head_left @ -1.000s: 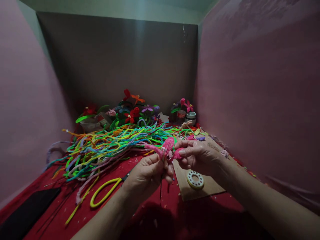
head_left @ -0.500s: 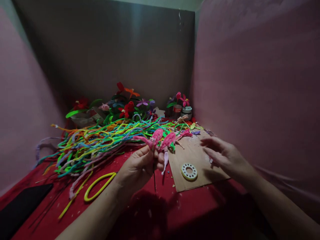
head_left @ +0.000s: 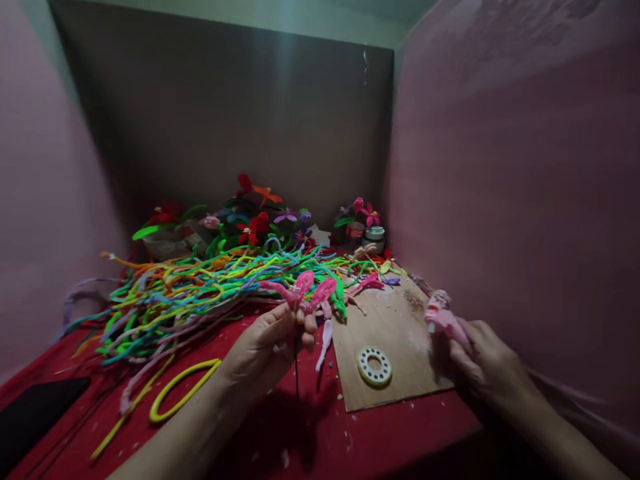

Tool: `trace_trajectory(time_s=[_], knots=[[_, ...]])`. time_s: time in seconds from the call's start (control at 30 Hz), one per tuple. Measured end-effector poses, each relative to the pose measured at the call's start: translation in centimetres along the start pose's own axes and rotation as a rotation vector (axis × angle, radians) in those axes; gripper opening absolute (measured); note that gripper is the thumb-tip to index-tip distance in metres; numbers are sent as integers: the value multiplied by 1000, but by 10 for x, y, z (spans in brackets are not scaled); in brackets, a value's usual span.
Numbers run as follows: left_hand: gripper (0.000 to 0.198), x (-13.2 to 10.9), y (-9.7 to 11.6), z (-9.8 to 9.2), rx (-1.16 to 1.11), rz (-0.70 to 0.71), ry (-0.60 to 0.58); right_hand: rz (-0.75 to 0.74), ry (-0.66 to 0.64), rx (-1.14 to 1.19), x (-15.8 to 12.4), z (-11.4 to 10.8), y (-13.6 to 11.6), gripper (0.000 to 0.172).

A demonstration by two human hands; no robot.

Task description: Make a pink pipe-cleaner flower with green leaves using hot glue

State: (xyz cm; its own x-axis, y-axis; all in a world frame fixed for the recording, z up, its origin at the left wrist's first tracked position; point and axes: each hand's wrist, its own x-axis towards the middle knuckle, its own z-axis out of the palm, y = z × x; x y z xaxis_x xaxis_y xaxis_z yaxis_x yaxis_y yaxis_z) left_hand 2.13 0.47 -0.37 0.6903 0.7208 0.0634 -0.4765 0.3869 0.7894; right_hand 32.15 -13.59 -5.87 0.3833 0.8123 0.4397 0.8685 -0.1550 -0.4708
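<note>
My left hand pinches a pink pipe-cleaner flower by its base, near the middle of the view. Its fuzzy looped petals spread above the fingertips, and a thin dark stem runs down below them. Beside those fingers hangs a pale lilac pipe-cleaner piece. Over the right edge of the board, my right hand is closed round a pink glue gun, whose front end points up and left. The fingers cover part of its body.
A brown board carries a yellow-rimmed tape spool. Left of it, a heap of coloured pipe cleaners covers the red cloth. Finished flowers and a jar stand behind. A black flat object lies left.
My right hand, empty before, now grips the pink glue gun and sits farther right and lower. The left hand still holds the flower, slightly lower as the view tilted up.
</note>
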Motion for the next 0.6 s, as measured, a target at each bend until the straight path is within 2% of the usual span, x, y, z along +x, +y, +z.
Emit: trace_trajectory(time_s=[0.03, 0.13, 0.2, 0.27, 0.37, 0.5, 0.6], knots=[[13, 0, 0, 0, -5, 6, 10, 40, -4, 143, 1, -2, -3, 34], [15, 0, 0, 1, -11, 28, 39, 253, -148, 572, -2, -2, -21, 37], [14, 1, -1, 0, -12, 41, 52, 299, -231, 733, -7, 1, -41, 34], [13, 1, -1, -1, -21, 45, 53, 250, -274, 823, -10, 3, -64, 29], [10, 1, 0, -3, -22, 50, 43, 156, -351, 933, -7, 5, -95, 32], [11, 2, 5, -8, -3, 91, 65, 82, -443, 972, 17, 8, -122, 26], [11, 5, 12, -14, -32, 153, 108, -11, -452, 1034, 40, 14, -136, 27]])
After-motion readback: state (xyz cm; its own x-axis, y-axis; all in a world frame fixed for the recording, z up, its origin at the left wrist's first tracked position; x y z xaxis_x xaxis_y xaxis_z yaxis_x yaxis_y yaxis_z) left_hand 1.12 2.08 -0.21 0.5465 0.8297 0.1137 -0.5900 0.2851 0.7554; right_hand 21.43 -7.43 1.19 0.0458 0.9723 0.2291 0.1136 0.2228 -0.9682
